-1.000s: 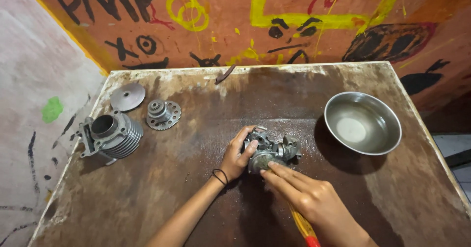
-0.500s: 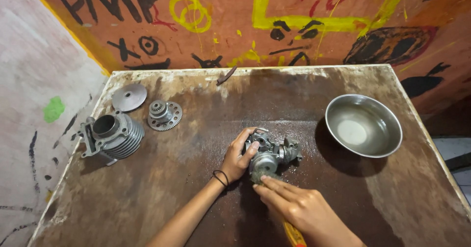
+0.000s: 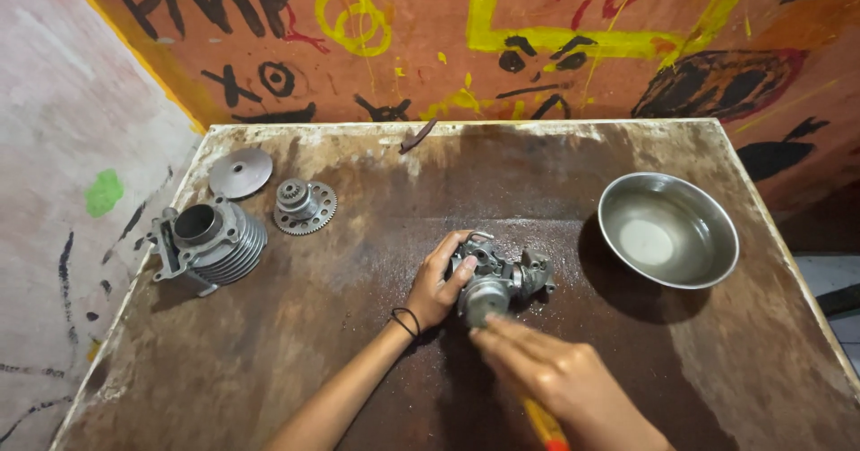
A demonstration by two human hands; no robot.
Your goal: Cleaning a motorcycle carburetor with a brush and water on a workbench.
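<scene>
A grey metal carburetor (image 3: 503, 279) lies near the middle of the worn brown table (image 3: 358, 361). My left hand (image 3: 437, 283) grips its left side, thumb on top, a black band at the wrist. My right hand (image 3: 546, 370) is just in front of the carburetor, fingers stretched toward its round bowl. It is closed around a tool with a yellow and red handle (image 3: 545, 426); the tool's tip is hidden under my fingers.
A steel bowl (image 3: 667, 230) holding some liquid stands at the right. At the left sit a finned engine cylinder (image 3: 208, 243), a toothed gear hub (image 3: 303, 206) and a flat metal disc (image 3: 240, 172). A small dark piece (image 3: 417, 136) lies by the painted back wall.
My right hand has slid down and back toward me, uncovering more of the carburetor. The left hand has kept its grip.
</scene>
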